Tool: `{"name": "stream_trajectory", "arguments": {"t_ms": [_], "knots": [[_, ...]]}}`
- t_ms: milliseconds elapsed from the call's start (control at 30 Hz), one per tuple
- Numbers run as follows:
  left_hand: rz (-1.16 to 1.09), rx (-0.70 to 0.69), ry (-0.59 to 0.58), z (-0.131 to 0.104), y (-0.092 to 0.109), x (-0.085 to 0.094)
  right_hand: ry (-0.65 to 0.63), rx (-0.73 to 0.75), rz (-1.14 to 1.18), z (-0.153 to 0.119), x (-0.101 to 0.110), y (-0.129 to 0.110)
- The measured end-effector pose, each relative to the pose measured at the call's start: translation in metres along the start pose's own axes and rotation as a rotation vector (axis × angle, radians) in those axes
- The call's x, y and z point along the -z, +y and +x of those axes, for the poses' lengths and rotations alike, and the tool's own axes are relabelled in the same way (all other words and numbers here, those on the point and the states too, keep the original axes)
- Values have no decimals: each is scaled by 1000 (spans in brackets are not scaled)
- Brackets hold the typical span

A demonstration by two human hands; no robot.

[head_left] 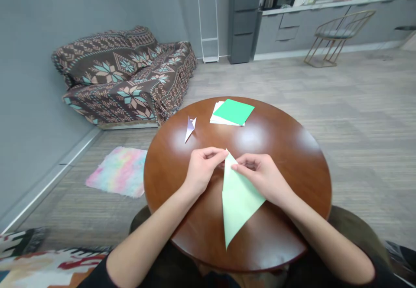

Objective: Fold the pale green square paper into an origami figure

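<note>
A pale green sheet of paper (240, 201), folded to a pointed shape, is held above the round wooden table. My left hand (204, 166) pinches its far tip between thumb and fingers. Just to the right, my right hand (260, 173) grips the paper's upper right edge, thumb on top and the other fingers partly hidden behind. The paper's long lower point reaches toward me. Beyond my left hand lies a small folded purple and white paper piece (190, 127).
On the round brown table (286, 149), a green square sheet (234, 111) tops a stack of white paper (218, 118). A patterned sofa (130, 76) stands behind to the left, with a fluffy pastel rug (118, 171) on the floor. A wire-backed chair (341, 32) is at the far right.
</note>
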State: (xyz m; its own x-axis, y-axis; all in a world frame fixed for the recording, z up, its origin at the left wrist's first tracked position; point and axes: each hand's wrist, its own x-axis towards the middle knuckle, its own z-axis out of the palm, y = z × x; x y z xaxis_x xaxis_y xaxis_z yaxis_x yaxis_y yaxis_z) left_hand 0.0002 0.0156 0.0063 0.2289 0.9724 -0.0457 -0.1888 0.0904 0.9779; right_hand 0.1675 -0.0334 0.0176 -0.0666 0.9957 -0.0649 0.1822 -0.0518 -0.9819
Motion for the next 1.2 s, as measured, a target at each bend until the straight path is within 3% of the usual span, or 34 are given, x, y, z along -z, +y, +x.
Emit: {"name": "stream_trajectory", "arguments": {"t_ms": [233, 500, 733, 800, 933, 1100, 1200], "knots": [[-43, 21, -56, -3, 4, 0, -19, 18, 20, -2, -1, 2], [-140, 115, -44, -3, 4, 0, -26, 32, -4, -4, -1, 0], [-188, 51, 103, 5, 8, 10, -98, -35, -34, -5, 0, 3], [-122, 22, 56, 4, 9, 9, -53, -56, 6, -5, 1, 2], [63, 79, -163, -4, 10, 0, 17, -58, 61, -3, 4, -3], [96, 79, -221, -7, 10, -2, -18, -16, 78, -5, 7, -5], [163, 59, -278, -7, 9, 0, 23, 70, 82, -3, 9, -2]]}}
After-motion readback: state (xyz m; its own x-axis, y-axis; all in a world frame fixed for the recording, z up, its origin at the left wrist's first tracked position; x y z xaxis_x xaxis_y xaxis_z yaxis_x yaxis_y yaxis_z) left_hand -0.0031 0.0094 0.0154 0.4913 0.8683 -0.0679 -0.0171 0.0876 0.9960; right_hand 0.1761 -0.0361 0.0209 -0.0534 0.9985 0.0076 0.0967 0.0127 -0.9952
